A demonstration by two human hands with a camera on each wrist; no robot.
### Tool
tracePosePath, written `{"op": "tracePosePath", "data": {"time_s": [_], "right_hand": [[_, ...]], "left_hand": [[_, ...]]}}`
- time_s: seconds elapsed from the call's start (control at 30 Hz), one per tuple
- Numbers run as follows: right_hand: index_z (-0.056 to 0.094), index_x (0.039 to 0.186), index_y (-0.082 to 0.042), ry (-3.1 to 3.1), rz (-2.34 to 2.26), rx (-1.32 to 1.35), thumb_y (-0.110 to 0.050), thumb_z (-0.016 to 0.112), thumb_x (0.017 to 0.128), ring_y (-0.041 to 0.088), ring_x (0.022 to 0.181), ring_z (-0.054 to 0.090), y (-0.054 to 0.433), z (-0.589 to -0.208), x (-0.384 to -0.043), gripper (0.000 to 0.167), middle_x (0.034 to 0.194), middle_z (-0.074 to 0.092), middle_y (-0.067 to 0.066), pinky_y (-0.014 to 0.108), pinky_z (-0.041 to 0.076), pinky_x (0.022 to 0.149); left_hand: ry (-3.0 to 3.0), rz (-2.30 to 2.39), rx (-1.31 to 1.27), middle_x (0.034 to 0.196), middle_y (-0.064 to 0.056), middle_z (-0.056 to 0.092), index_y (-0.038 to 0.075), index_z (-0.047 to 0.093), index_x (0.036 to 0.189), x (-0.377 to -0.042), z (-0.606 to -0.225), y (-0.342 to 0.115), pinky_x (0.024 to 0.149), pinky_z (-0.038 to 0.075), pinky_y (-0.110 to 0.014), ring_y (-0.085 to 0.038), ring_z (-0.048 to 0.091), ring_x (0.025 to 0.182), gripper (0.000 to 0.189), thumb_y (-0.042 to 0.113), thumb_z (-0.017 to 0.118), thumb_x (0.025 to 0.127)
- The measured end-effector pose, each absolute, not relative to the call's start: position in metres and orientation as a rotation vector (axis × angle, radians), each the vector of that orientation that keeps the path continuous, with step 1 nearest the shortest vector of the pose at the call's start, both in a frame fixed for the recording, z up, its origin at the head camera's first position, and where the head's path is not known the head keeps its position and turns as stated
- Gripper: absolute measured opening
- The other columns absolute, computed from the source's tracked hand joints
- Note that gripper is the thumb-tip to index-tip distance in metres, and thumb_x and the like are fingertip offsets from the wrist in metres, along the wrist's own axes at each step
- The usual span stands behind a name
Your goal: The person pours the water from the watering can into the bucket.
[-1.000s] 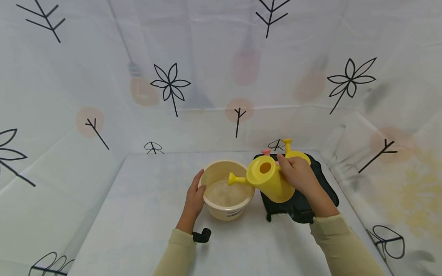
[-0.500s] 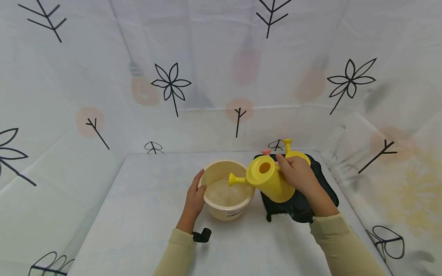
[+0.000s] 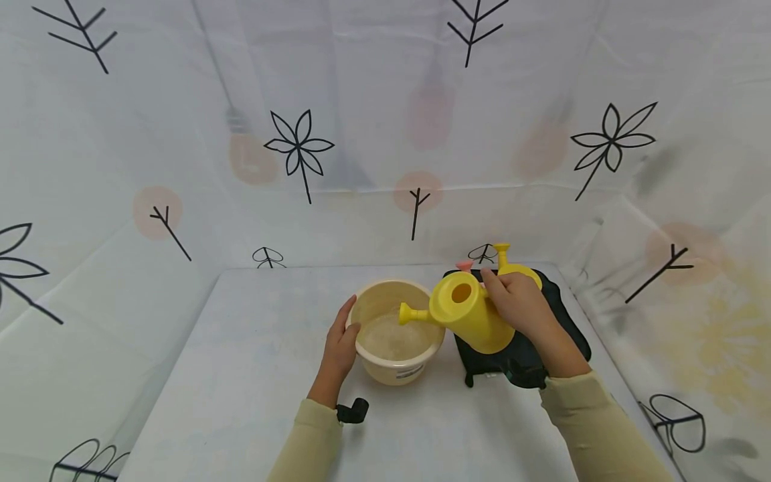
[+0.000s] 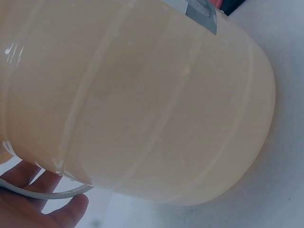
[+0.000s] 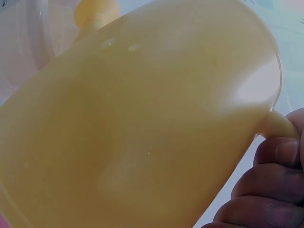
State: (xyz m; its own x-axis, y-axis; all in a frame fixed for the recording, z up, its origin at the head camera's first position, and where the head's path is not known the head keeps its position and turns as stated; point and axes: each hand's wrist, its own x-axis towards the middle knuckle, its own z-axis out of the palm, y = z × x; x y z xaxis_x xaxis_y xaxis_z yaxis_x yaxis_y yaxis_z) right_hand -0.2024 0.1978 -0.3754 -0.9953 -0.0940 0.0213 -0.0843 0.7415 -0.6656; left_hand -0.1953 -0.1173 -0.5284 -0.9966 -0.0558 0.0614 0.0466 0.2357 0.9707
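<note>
The yellow watering can (image 3: 482, 328), right of lower centre, tilts, spout leftward over the cream basin (image 3: 382, 373), body slanting upper left to lower right. The right hand (image 3: 523, 306) curls round its handle; the left hand (image 3: 340, 343), partly curled, holds the basin's left edge.

With my right hand (image 3: 523, 302) I grip the handle (image 5: 279, 125) of a glossy yellow plastic watering can (image 3: 480, 323), tilted, its spout (image 3: 414, 313) above a round, cream plastic basin (image 3: 381, 373), whose rim my left hand (image 3: 340, 341) holds.
</note>
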Motion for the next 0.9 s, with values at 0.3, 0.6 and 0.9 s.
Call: {"op": "tracePosePath", "data": {"time_s": [0.3, 0.6, 0.9], "right_hand": [[0.057, 0.065, -0.005, 2.917, -1.118, -0.155, -0.055, 0.030, 0.101, 0.023, 0.059, 0.051, 0.1961, -0.3736, -0.2018, 0.068, 0.055, 0.050, 0.003, 0.030, 0.045, 0.055], [0.055, 0.063, -0.006, 2.918, -1.095, -0.146, -0.055, 0.030, 0.101, 0.022, 0.059, 0.051, 0.1953, -0.3721, -0.2017, 0.067, 0.054, 0.049, 0.003, 0.029, 0.044, 0.055], [0.053, 0.061, -0.006, 2.911, -1.095, -0.144, -0.054, 0.031, 0.101, 0.022, 0.057, 0.050, 0.1941, -0.3707, -0.2021, 0.066, 0.053, 0.048, 0.003, 0.029, 0.044, 0.053]], "left_hand": [[-2.407, -1.896, 0.022, 0.155, 0.004, 0.037, 0.034, 0.037, 0.149, -0.1949, -0.5270, -0.1174, 0.116, 0.026, -0.054, -0.023, 0.031, 0.145, 0.056, 0.013, 0.042, 0.097], [-2.394, -1.916, 0.019, 0.156, 0.003, 0.036, 0.034, 0.037, 0.149, -0.1942, -0.5267, -0.1167, 0.116, 0.027, -0.054, -0.023, 0.031, 0.145, 0.056, 0.012, 0.042, 0.098], [-2.387, -1.907, 0.008, 0.155, 0.003, 0.037, 0.035, 0.037, 0.148, -0.1945, -0.5273, -0.1167, 0.116, 0.028, -0.053, -0.023, 0.033, 0.144, 0.056, 0.011, 0.043, 0.098]]}}
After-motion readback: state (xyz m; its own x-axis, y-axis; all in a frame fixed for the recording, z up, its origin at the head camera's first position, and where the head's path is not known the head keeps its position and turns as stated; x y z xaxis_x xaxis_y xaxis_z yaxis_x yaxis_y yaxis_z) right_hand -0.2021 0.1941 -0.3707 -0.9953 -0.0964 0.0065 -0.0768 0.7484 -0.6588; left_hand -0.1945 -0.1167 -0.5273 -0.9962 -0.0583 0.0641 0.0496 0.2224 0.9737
